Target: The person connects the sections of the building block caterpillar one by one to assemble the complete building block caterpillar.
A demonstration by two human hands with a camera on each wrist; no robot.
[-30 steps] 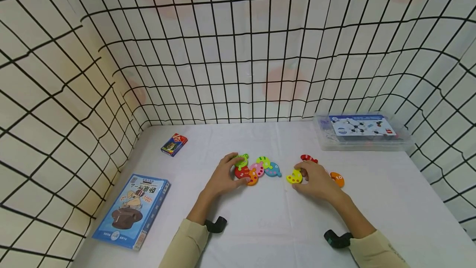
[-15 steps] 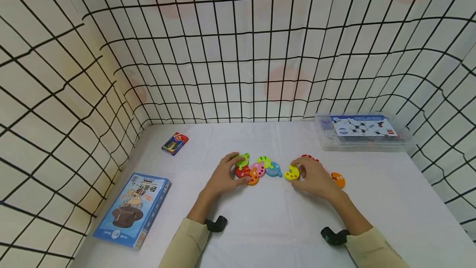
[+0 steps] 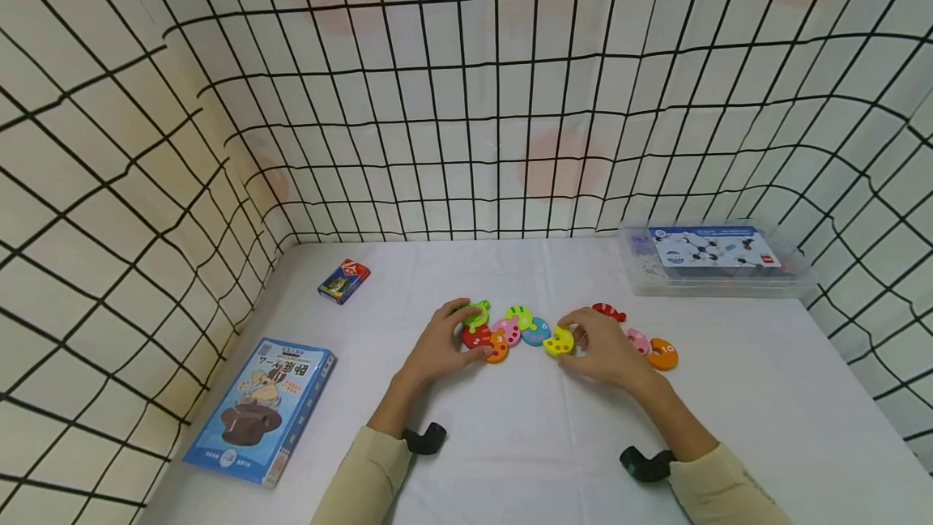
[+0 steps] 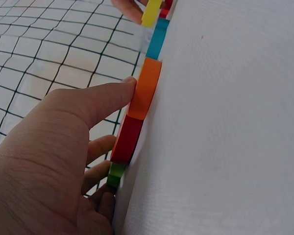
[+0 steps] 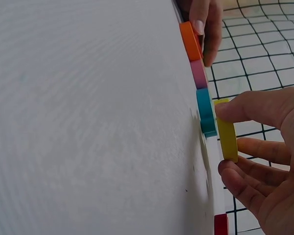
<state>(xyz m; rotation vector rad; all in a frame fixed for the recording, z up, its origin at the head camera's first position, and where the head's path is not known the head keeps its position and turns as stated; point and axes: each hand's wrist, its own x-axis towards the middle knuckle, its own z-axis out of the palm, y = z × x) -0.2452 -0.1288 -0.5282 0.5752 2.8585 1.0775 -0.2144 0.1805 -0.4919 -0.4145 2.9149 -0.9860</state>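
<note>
A curving row of round, numbered puzzle pieces lies on the white cloth in the head view. It runs from a green piece (image 3: pixel 477 316) with a small head through red (image 3: pixel 476 337), orange (image 3: pixel 498 349), pink and light green to a blue piece (image 3: pixel 535 332). My left hand (image 3: pixel 443 347) grips the row's left end, thumb at the orange edge, fingers by the green and red pieces. My right hand (image 3: pixel 601 347) pinches a yellow puzzle piece (image 3: pixel 559 343) by its edges. In the right wrist view, this yellow piece (image 5: pixel 228 139) is raised slightly beside the blue piece (image 5: pixel 205 110).
Loose red (image 3: pixel 609 312), pink (image 3: pixel 638 341) and orange (image 3: pixel 663 354) pieces lie beyond and beside my right hand. A clear plastic case (image 3: pixel 717 278) stands back right. At left are a blue box (image 3: pixel 251 420) and a small card box (image 3: pixel 343 281). Black netting encloses the back and sides.
My right hand has carried the yellow piece left, up to the blue piece, uncovering the loose pink piece. My left hand stays at the row's left end.
</note>
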